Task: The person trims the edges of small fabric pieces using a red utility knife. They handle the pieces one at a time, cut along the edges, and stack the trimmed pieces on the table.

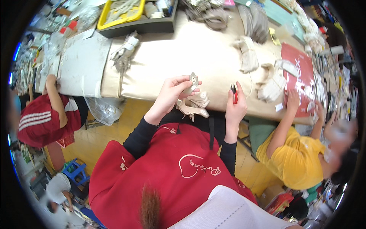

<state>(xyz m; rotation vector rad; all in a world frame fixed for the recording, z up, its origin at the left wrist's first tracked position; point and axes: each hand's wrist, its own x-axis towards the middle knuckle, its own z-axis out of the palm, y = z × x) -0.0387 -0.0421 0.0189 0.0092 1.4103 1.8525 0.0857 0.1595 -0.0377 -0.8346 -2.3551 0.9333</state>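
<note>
My left hand [169, 93] pinches a small grey, pointed fabric-like piece [193, 79] with holes in it, held up over the near edge of the table. To its right, my right hand [235, 110] grips thread snips [235, 96] with red handles, their dark blades pointing away from me. The blades are apart from the grey piece. Below my left hand, a bunch of cream-coloured cut pieces [197, 104] rests at the table's edge by my lap. What kind of article the grey piece belongs to does not show.
A paper-covered table [167, 53] spreads before me. A yellow tray [119, 23] in a dark box stands far left, near a tied grey bundle [126, 51]. Cream bundles [271, 84] and a red sheet [295, 57] lie right. Co-workers sit at both sides, one in yellow [295, 156].
</note>
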